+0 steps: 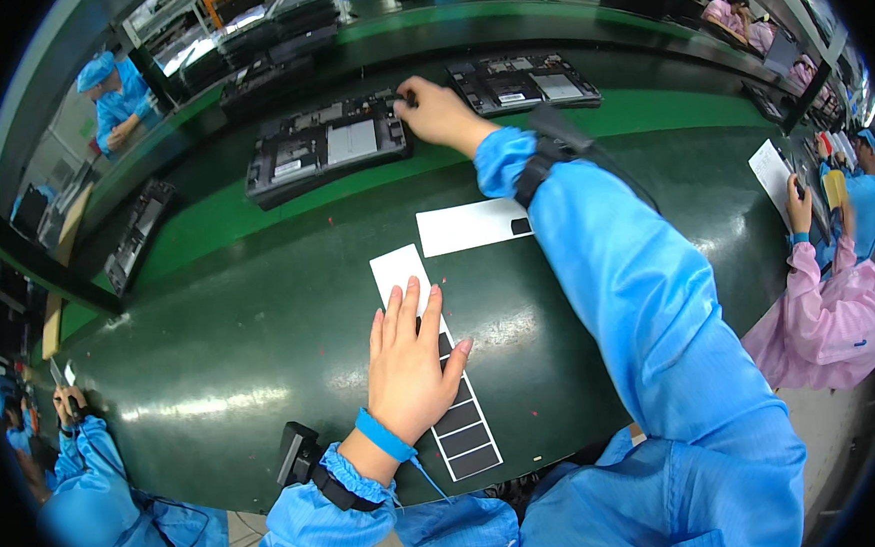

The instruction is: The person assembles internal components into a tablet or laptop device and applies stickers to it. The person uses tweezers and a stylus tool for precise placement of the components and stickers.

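Observation:
My left hand (408,366) lies flat, fingers stretched out, on a white strip (392,266) that carries a row of black rectangular stickers (464,440). Reaching far forward, my right hand (438,113) has its thumb and fingertips drawn together at the right edge of an opened laptop base (295,147). A small dark bit shows at those fingertips, too small to make out. This black base has a silver rectangular panel and its inner parts exposed. Between my hands lies a second white strip (465,229), with one black sticker at its right end, partly behind my right sleeve.
Another opened laptop base (526,83) stands to the right on the green conveyor belt (352,186); a further dark unit (140,237) sits at the left. Co-workers sit on both sides, one in a pink sleeve (811,321) at the right. A cable trails from my left wristband (385,437).

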`<control>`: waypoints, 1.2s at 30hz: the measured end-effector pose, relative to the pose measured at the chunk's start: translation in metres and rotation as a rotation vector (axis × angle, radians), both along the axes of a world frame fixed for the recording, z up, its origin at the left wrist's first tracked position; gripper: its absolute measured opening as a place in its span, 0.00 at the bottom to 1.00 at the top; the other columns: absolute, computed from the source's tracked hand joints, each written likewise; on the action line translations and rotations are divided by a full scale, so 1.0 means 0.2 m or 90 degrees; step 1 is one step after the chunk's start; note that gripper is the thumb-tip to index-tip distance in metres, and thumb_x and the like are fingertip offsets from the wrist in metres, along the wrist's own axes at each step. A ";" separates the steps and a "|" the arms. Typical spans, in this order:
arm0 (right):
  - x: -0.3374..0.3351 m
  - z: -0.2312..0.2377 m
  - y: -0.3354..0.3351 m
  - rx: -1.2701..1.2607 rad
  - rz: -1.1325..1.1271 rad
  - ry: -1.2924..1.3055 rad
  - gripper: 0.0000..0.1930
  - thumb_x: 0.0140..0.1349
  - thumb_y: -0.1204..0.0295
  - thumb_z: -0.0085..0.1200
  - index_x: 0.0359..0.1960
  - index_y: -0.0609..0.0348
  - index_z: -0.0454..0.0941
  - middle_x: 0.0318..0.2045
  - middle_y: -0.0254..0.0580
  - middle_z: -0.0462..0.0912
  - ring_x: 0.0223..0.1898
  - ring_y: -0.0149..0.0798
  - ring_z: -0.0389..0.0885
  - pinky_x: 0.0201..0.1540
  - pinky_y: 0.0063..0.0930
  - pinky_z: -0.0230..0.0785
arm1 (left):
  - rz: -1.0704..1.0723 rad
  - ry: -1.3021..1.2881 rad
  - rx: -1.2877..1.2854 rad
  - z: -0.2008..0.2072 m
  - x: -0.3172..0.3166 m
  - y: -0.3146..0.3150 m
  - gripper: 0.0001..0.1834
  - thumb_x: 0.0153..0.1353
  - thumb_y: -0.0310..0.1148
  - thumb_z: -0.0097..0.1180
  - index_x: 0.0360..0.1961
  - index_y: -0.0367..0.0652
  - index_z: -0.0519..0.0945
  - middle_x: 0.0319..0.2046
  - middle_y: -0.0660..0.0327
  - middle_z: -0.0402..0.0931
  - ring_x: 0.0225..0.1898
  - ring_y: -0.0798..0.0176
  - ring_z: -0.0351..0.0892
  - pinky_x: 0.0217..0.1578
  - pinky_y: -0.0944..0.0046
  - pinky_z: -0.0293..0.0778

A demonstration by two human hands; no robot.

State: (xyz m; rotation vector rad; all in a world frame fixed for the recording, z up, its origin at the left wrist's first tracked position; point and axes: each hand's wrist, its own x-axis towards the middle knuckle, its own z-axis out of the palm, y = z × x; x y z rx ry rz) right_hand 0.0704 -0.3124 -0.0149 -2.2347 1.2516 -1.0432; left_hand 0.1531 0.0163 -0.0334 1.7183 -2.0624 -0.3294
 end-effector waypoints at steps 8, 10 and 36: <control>-1.25 0.01 -0.51 -0.169 -0.426 0.192 0.34 0.55 0.50 0.59 0.57 0.61 0.70 0.50 0.60 0.78 0.53 0.58 0.77 0.55 0.42 0.69 | 0.002 0.029 -0.049 -0.01 -0.01 -0.01 0.35 0.56 0.41 0.59 0.64 0.42 0.65 0.65 0.45 0.58 0.67 0.42 0.56 0.64 0.41 0.53; -1.43 -0.14 -0.57 0.046 -0.364 0.026 0.38 0.53 0.48 0.60 0.58 0.66 0.69 0.53 0.58 0.77 0.55 0.53 0.77 0.58 0.36 0.66 | 0.014 0.030 -0.044 -0.01 0.00 -0.01 0.36 0.56 0.41 0.59 0.64 0.42 0.65 0.65 0.46 0.58 0.67 0.42 0.56 0.63 0.42 0.54; -1.26 0.27 0.95 0.166 -0.121 -0.595 0.16 0.65 0.80 0.49 0.55 0.67 0.72 0.47 0.47 0.78 0.48 0.34 0.77 0.50 0.25 0.71 | -0.027 0.609 0.038 0.14 -0.17 0.05 0.49 0.52 0.29 0.66 0.70 0.34 0.49 0.67 0.45 0.56 0.66 0.50 0.60 0.66 0.55 0.55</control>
